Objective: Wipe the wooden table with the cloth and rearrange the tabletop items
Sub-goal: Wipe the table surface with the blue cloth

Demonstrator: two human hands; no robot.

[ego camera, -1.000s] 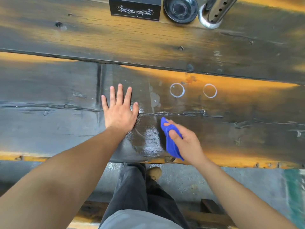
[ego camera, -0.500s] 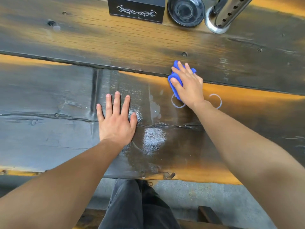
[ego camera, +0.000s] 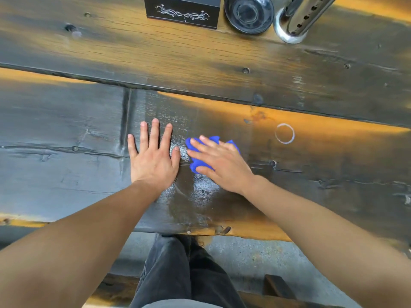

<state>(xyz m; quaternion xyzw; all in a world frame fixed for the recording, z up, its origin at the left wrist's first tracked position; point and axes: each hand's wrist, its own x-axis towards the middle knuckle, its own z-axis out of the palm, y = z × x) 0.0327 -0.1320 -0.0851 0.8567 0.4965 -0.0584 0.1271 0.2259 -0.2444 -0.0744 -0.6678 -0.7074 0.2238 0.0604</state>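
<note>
A dark wooden table [ego camera: 222, 58] with orange streaks fills the view. My right hand [ego camera: 220, 165] presses a crumpled blue cloth [ego camera: 198, 164] flat onto the wet, shiny middle of the near plank; the cloth shows only around my fingers. My left hand [ego camera: 153, 156] lies flat on the wood just left of the cloth, fingers spread, holding nothing. A white ring mark [ego camera: 285, 133] sits on the plank to the right of the cloth.
At the far edge stand a black box with white ornament [ego camera: 182, 12], a dark round dish [ego camera: 249, 13] and a perforated chrome post on a round base [ego camera: 295, 21]. Below the near table edge are my dark trousers [ego camera: 178, 274] and a concrete floor [ego camera: 244, 258].
My right hand has swept the cloth from the far plank seam back toward me and to the left, beside my left hand. The left white ring is gone; one ring is left.
</note>
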